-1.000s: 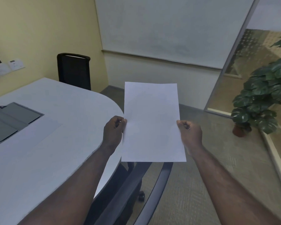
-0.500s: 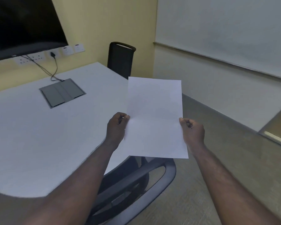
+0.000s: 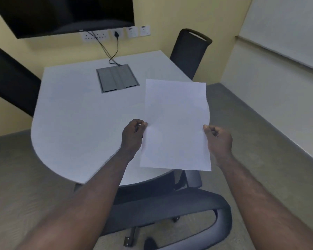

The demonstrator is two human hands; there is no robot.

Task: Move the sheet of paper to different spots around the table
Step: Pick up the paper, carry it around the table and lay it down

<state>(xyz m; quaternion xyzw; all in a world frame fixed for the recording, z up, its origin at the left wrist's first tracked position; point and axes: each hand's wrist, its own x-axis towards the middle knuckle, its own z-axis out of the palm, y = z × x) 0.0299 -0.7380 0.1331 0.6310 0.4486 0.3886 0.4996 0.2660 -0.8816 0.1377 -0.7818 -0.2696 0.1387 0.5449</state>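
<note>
A blank white sheet of paper (image 3: pixel 176 123) is held up in the air over the right near part of the white table (image 3: pixel 79 114). My left hand (image 3: pixel 133 135) pinches its left edge about halfway down. My right hand (image 3: pixel 218 138) pinches the right edge at the same height. The sheet is flat, slightly bowed, and faces me. Its lower edge hangs past the table's rounded near rim.
A grey cable hatch (image 3: pixel 117 80) is set in the table's far middle, with black cables running to wall sockets under a dark screen (image 3: pixel 65 13). Black chairs stand at the far right (image 3: pixel 189 53), left (image 3: pixel 9 78) and right below my arms (image 3: pixel 170 206).
The view has swung left, bringing the whole table, the screen and the left chair into sight. The paper stays held between both hands and now hangs over the table's right part.
</note>
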